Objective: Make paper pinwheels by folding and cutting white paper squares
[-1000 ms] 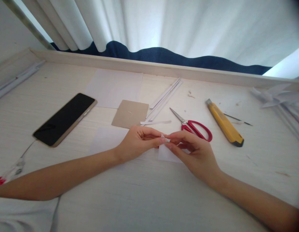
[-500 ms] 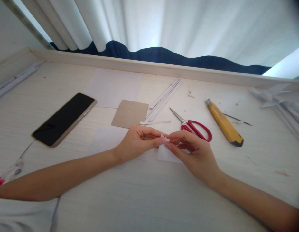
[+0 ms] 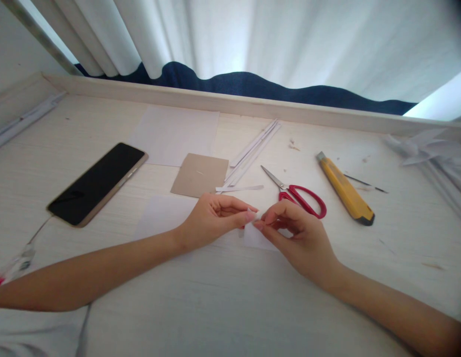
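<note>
Between my two hands is a small piece of white paper, mostly covered by the fingertips. My left hand is closed, pinching it between thumb and forefinger. From the other side, my right hand has its thumb and bent fingers at the paper in a pinch. Below the fingers a white paper sheet shows, partly under the right hand. A bit of something red peeks out beneath the left fingertips, too small to name. Scissors with red handles lie just beyond my right hand.
A phone with a cable lies at left. Beyond the hands are a cardboard square, a white sheet and paper strips. A yellow utility knife lies at right, near paper pinwheels. A raised ledge borders the back.
My right fingers have curled and shifted slightly over the small paper, whose raised corner is now less visible. My left hand has stayed nearly still.
</note>
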The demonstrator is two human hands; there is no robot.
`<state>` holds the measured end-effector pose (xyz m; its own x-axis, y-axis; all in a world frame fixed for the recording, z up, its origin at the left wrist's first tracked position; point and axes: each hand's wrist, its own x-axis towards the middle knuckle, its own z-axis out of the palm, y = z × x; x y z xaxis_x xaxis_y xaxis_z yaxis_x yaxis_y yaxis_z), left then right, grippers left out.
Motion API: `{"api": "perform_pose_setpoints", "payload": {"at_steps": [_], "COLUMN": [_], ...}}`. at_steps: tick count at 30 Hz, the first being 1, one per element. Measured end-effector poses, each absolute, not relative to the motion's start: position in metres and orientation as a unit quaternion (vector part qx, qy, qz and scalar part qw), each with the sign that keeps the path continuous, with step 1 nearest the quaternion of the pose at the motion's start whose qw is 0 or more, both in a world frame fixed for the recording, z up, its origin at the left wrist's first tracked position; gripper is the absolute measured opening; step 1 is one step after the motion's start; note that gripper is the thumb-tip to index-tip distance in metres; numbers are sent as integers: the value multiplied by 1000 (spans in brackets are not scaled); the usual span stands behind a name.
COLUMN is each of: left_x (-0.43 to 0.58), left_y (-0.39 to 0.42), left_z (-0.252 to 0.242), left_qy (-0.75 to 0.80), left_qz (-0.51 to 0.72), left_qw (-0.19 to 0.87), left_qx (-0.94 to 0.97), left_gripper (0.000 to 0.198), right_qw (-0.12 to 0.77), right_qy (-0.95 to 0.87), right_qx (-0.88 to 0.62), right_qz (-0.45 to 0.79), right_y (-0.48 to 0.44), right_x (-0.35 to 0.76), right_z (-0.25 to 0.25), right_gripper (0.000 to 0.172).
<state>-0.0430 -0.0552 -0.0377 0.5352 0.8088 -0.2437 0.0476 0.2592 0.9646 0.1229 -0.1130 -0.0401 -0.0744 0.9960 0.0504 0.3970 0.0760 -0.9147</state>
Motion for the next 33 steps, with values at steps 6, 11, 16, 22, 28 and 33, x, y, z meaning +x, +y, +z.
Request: {"api": "perform_pose_setpoints", "payload": {"at_steps": [6, 11, 16, 22, 28, 33], "left_x": [-44, -45, -46, -47, -50, -51], "left_y": [-55, -57, -56, -51, -43, -41], "left_z": [-37, -36, -32, -27, -16, -11], "left_qy": [390, 397, 404, 417, 447, 450], "left_qz": [280, 296, 296, 302, 329, 335], "left_qw": [681, 647, 598, 580, 522, 493], "left_qx": [554, 580, 625, 631, 648, 665], "left_gripper": [11, 9, 10, 12, 8, 6], "right_qw": [380, 386, 409, 380, 307, 351], "right_qy": [-628, -617, -577, -466, -423, -402], "right_qx": [-561, -558, -549, -534, -519, -527], "right_qz": [383, 398, 445, 594, 676, 662], "right_y": [-113, -112, -110, -106, -101, -100], "right_x": [122, 122, 121, 120, 122, 122], "right_z": [-39, -38, -33, -30, -26, -24], "right_gripper": [10, 11, 12, 14, 25, 22]}}
